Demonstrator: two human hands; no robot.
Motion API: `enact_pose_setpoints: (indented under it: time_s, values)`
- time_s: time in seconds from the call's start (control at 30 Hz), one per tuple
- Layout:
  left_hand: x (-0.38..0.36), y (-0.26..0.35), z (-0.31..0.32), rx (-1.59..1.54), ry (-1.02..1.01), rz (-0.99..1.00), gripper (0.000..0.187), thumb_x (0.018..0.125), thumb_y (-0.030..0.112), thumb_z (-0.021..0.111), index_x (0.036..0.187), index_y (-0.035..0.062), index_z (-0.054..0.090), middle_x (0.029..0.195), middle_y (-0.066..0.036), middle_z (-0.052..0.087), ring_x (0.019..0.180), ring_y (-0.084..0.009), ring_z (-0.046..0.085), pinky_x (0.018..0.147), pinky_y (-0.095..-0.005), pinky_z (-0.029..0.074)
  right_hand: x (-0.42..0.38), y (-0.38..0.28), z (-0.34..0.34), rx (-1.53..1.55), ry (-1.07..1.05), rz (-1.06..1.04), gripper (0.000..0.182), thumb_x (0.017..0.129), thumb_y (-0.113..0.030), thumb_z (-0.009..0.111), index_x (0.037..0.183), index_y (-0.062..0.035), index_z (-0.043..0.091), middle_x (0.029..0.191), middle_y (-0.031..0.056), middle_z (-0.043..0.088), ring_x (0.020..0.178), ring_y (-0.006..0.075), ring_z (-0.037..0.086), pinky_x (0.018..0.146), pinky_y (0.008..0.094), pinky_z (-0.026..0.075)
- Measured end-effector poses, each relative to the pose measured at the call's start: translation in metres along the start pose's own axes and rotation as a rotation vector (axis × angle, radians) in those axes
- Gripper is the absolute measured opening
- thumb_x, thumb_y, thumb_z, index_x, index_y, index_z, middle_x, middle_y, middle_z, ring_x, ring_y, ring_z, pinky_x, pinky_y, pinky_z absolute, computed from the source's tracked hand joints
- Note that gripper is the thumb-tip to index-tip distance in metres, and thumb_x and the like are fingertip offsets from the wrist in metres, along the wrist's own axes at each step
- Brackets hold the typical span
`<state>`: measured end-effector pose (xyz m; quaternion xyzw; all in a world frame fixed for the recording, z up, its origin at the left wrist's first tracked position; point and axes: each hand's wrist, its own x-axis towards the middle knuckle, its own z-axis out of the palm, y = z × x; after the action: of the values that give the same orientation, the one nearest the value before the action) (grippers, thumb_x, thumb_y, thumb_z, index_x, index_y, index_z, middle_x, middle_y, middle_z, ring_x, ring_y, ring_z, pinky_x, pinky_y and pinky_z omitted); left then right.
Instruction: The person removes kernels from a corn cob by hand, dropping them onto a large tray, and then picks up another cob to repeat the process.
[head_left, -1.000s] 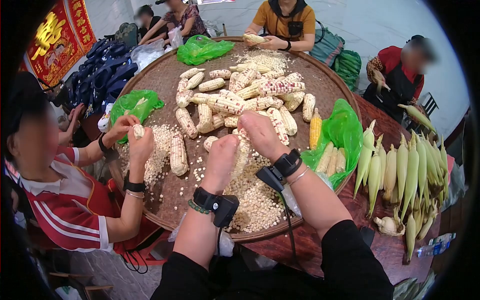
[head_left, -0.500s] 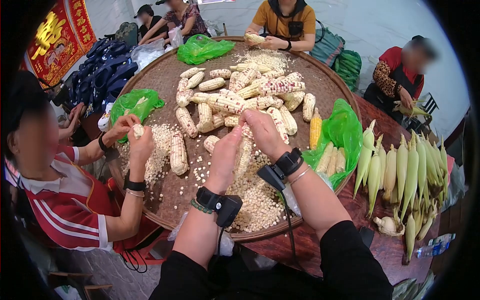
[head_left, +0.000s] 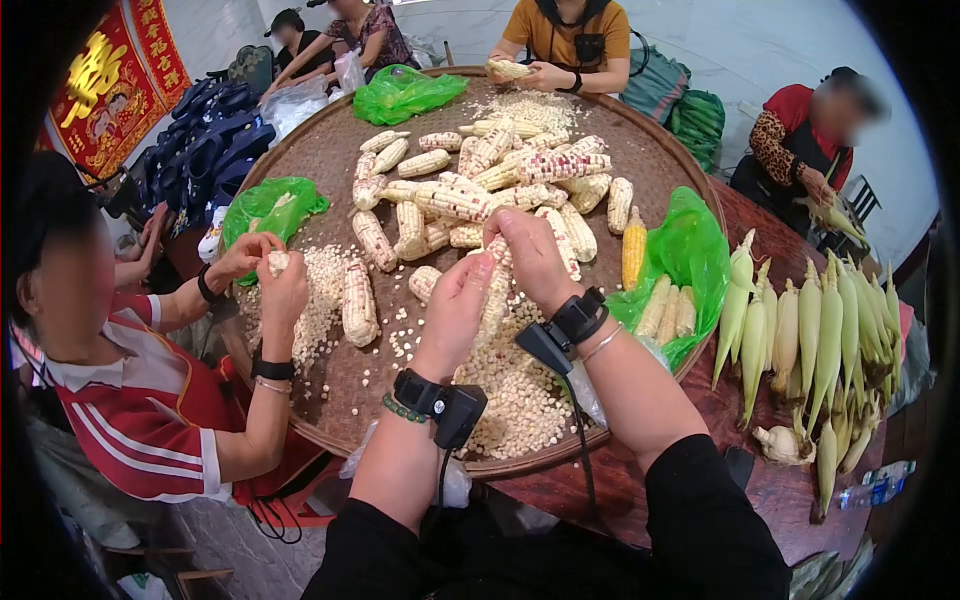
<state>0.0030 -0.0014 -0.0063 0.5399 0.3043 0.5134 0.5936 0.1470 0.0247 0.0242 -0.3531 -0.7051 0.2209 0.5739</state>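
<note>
Over round tray (head_left: pixel 620 130), nr. side: 1 corn cob (head_left: pixel 495 310), held betw. both hands above loose kernels (head_left: pixel 515 415); L. hand (head_left: pixel 457 308) grip clamped on cob's side, R. hand (head_left: pixel 532 258) grip clamped nr. upper end. Beyond: speckled cobs (head_left: pixel 455 200), heaped. To R.: 1 yellow cob (head_left: pixel 633 255), 1 green bag (head_left: pixel 695 240). On table (head_left: pixel 600 505), far R.: husk-on ears (head_left: pixel 829 335), qty. uncounted, piled tog.

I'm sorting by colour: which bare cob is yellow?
The yellow cob, beside the bright green bag at the tray's right edge; the other loose cobs are pale, many with reddish kernels.
</note>
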Motion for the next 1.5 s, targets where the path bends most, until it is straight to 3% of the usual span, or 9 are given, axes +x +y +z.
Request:
enact_pose_setpoints:
  time_s: [0.13, 0.3, 0.43, 0.5, 0.57, 0.73, 0.9, 0.97, 1.5]
  values:
    - [0.002, -0.004, 0.001, 0.053, 0.038, 0.075, 0.029, 0.101, 0.027, 0.048, 0.110, 0.0010, 0.058, 0.090, 0.000, 0.061, 0.072, -0.0052, 0.056, 0.063, -0.0220, 0.047, -0.001, 0.001, 0.001, 0.000, 0.005, 0.010, 0.041, 0.096, -0.025, 0.035, 0.074, 0.0037, 0.056, 0.071, 0.0114, 0.055, 0.068, 0.0206, 0.050, 0.067, 0.0324, 0.040]
    - [-0.002, 0.005, 0.001, -0.041, -0.031, -0.111, 0.030, 0.102, 0.026, 0.042, 0.107, 0.0003, 0.058, 0.083, -0.006, 0.064, 0.065, -0.0123, 0.062, 0.058, -0.0254, 0.052, -0.001, 0.001, 0.000, -0.037, -0.007, -0.010, 0.041, 0.096, -0.024, 0.035, 0.074, 0.0038, 0.056, 0.071, 0.0115, 0.054, 0.069, 0.0208, 0.050, 0.067, 0.0325, 0.040]
    - [0.004, 0.001, -0.002, 0.063, 0.021, -0.061, 0.036, 0.103, 0.031, 0.038, 0.104, 0.0007, 0.057, 0.082, -0.007, 0.064, 0.065, -0.0134, 0.063, 0.058, -0.0273, 0.053, -0.001, -0.001, 0.001, -0.012, -0.026, 0.033, 0.041, 0.096, -0.024, 0.035, 0.075, 0.0039, 0.056, 0.071, 0.0116, 0.055, 0.070, 0.0209, 0.050, 0.069, 0.0324, 0.040]
    - [-0.002, 0.017, 0.007, -0.298, 0.078, -0.291, 0.041, 0.102, 0.037, 0.038, 0.104, 0.0012, 0.057, 0.082, -0.007, 0.064, 0.065, -0.0151, 0.063, 0.058, -0.0286, 0.054, 0.000, 0.000, 0.001, 0.008, -0.025, 0.061, 0.040, 0.096, -0.024, 0.036, 0.075, 0.0037, 0.056, 0.071, 0.0116, 0.055, 0.070, 0.0208, 0.050, 0.069, 0.0323, 0.040]
    - [0.000, 0.016, 0.001, -0.286, 0.025, -0.308, 0.044, 0.102, 0.040, 0.038, 0.105, 0.0013, 0.057, 0.084, -0.008, 0.063, 0.066, -0.0159, 0.063, 0.058, -0.0289, 0.054, -0.001, 0.003, 0.001, -0.033, -0.047, -0.006, 0.034, 0.096, -0.022, 0.039, 0.078, 0.0025, 0.055, 0.072, 0.0165, 0.055, 0.067, 0.0294, 0.054, 0.063, 0.0369, 0.042]
    - [0.004, 0.004, 0.007, -0.231, 0.099, -0.257, 0.044, 0.100, 0.044, 0.042, 0.105, 0.0022, 0.056, 0.086, -0.009, 0.063, 0.065, -0.0163, 0.063, 0.059, -0.0287, 0.054, -0.001, 0.005, 0.002, 0.001, -0.049, 0.086, 0.038, 0.098, -0.025, 0.039, 0.079, 0.0036, 0.056, 0.071, 0.0153, 0.055, 0.065, 0.0261, 0.053, 0.063, 0.0352, 0.043]
    - [0.002, 0.007, 0.001, -0.036, 0.014, -0.267, 0.032, 0.098, 0.036, 0.053, 0.105, 0.0041, 0.057, 0.079, -0.005, 0.063, 0.063, -0.0123, 0.061, 0.054, -0.0255, 0.051, -0.003, 0.005, 0.005, 0.058, -0.065, 0.254, 0.044, 0.100, -0.029, 0.039, 0.080, 0.0052, 0.057, 0.070, 0.0156, 0.057, 0.066, 0.0241, 0.054, 0.064, 0.0349, 0.043]
    - [-0.001, 0.017, 0.004, -0.069, 0.008, -0.279, 0.033, 0.098, 0.036, 0.053, 0.105, 0.0037, 0.057, 0.078, -0.005, 0.063, 0.062, -0.0118, 0.061, 0.053, -0.0251, 0.050, -0.003, 0.007, 0.006, 0.048, -0.057, 0.212, 0.045, 0.101, -0.030, 0.034, 0.078, 0.0016, 0.057, 0.072, 0.0051, 0.055, 0.072, 0.0139, 0.048, 0.069, 0.0296, 0.040]
    - [-0.004, 0.016, 0.003, -0.077, 0.055, -0.260, 0.028, 0.099, 0.023, 0.043, 0.099, 0.0004, 0.058, 0.078, -0.010, 0.064, 0.061, -0.0157, 0.062, 0.053, -0.0289, 0.052, -0.004, 0.006, 0.007, -0.053, -0.069, 0.109, 0.046, 0.100, -0.031, 0.034, 0.077, 0.0020, 0.056, 0.071, 0.0104, 0.054, 0.069, 0.0190, 0.049, 0.065, 0.0332, 0.040]
